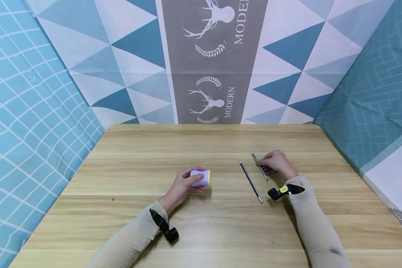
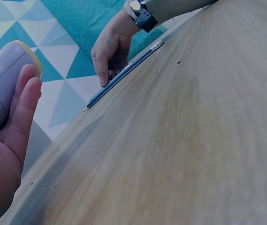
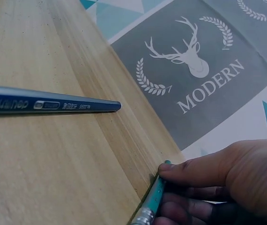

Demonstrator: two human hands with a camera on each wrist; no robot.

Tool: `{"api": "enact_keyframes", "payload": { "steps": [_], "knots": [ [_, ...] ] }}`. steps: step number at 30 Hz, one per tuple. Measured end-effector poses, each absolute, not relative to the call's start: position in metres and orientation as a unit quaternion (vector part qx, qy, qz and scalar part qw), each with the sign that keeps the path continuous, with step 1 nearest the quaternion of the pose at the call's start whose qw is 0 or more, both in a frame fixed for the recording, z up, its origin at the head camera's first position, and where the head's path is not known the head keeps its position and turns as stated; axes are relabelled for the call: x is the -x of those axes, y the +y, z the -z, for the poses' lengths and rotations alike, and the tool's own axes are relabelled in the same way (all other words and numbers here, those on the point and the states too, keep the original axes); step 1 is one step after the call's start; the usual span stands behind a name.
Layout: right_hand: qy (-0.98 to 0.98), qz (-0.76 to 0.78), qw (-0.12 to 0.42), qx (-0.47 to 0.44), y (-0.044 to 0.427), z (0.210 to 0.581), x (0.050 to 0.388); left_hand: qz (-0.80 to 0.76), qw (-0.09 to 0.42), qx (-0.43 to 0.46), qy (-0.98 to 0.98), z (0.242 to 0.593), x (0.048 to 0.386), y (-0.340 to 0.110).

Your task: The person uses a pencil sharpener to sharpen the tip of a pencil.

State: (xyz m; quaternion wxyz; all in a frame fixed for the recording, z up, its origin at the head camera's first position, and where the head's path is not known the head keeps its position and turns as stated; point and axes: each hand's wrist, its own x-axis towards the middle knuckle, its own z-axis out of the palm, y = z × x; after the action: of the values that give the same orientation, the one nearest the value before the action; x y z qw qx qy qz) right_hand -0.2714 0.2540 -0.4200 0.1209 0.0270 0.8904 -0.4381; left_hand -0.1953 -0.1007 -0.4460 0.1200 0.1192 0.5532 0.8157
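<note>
My left hand [image 1: 183, 185] holds a small lavender cylinder with a yellow rim [image 1: 199, 178], thumb on one side and fingers around the other. The left wrist view shows its rounded lavender body [image 2: 4, 77]; I cannot tell its exact kind. Over to the right, my right hand [image 1: 277, 163] pinches a green pencil [image 1: 263, 173] between thumb and fingers at the tabletop. The metal ferrule of this pencil [image 3: 145, 216] faces the near side. Left of it lies a dark blue pencil [image 1: 250, 181], untouched and slanted much the same way, with lettering on its barrel.
The wooden table [image 1: 137, 160] ends at a patterned backdrop [image 1: 214, 63] with deer heads. Blue cloth [image 1: 26, 111] hangs along the left side. A small dark mark [image 1: 112, 199] shows on the left tabletop. Each sleeve carries a black wrist camera [image 1: 171, 235].
</note>
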Motion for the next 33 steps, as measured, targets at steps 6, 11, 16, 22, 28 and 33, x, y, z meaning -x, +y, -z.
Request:
{"api": "enact_keyframes", "payload": {
  "steps": [6, 11, 16, 22, 28, 33],
  "knots": [
    [0.890, 0.438, 0.125, -0.022, 0.256, 0.421, 0.272, -0.813, 0.124, -0.118, 0.556, 0.446, 0.196, -0.101],
    [0.891, 0.434, 0.131, -0.013, 0.257, 0.421, 0.272, -0.816, 0.123, -0.118, 0.552, 0.446, 0.196, -0.100],
    [0.891, 0.432, 0.140, -0.009, 0.257, 0.416, 0.270, -0.818, 0.119, -0.120, 0.550, 0.445, 0.195, -0.100],
    [0.881, 0.450, 0.144, 0.018, 0.258, 0.405, 0.266, -0.816, 0.117, -0.124, 0.552, 0.445, 0.194, -0.100],
    [0.874, 0.449, 0.178, 0.045, 0.247, 0.393, 0.260, -0.812, 0.122, -0.122, 0.557, 0.444, 0.195, -0.101],
    [0.873, 0.423, 0.230, 0.078, 0.231, 0.391, 0.253, -0.814, 0.122, -0.119, 0.556, 0.445, 0.195, -0.100]
  ]
}}
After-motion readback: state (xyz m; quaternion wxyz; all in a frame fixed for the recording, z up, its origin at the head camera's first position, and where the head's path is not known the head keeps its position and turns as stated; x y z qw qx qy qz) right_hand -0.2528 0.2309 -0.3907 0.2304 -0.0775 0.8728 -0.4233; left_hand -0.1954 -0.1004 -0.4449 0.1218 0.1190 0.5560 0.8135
